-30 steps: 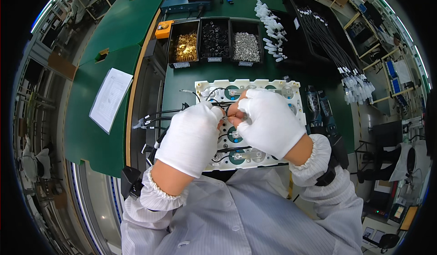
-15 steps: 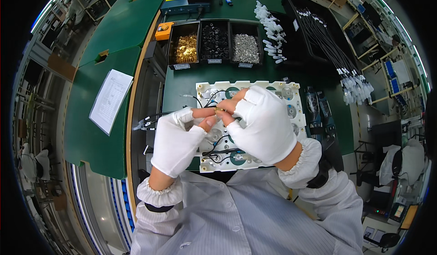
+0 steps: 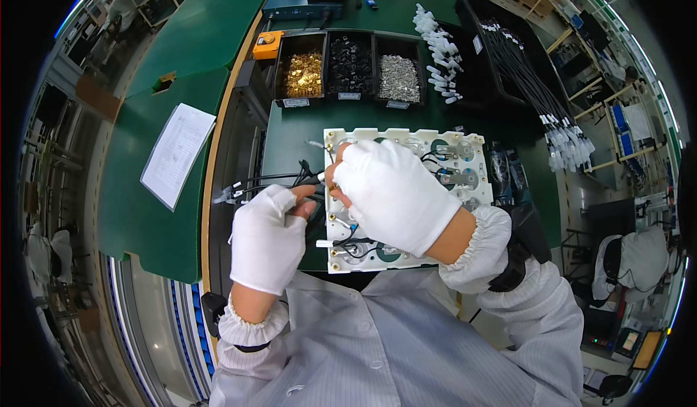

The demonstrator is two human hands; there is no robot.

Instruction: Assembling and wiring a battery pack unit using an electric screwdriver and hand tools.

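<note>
Lying — white panel (image 3: pixel 481 172) beneath right grip (image 3: pixel 396 195)

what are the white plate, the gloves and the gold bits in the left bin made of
Plate: probably moulded plastic, off-white, dull sheen, judging by its even colour and notched edge.
Gloves: apparently knit fabric, matte white, close-fitting with soft creases.
Gold bits: apparently metal, shiny, with bright yellow glints; solid brass or plating, I can't tell.
</note>
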